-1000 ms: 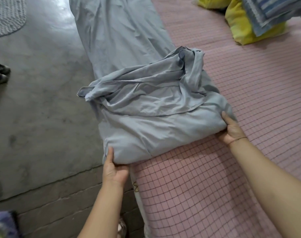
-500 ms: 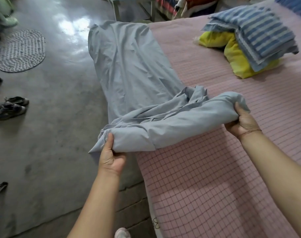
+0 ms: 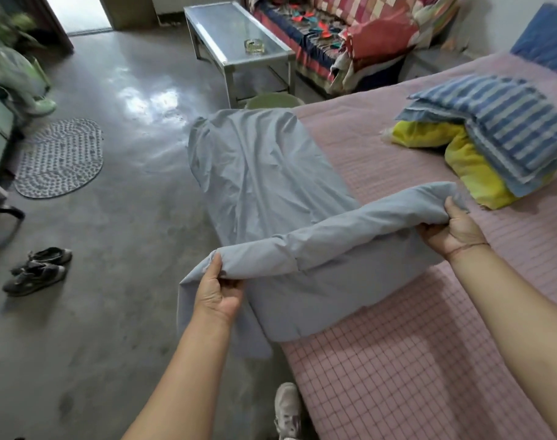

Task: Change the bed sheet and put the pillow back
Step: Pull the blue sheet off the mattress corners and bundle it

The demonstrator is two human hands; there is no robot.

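Over the pink bed (image 3: 398,360), 2 hands hold up a fold of the grey sheet (image 3: 271,192). Left hand (image 3: 218,292) pinches one end, right hand (image 3: 452,230) pinches the other. Farther back, the striped pillow (image 3: 506,128) lies on a yellow blanket (image 3: 467,160).

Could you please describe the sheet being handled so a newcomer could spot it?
Find the pink checked bed. Along its left edge lies the grey sheet, gripped by the left hand and right hand. It is plain, unlike the striped blue bundle.
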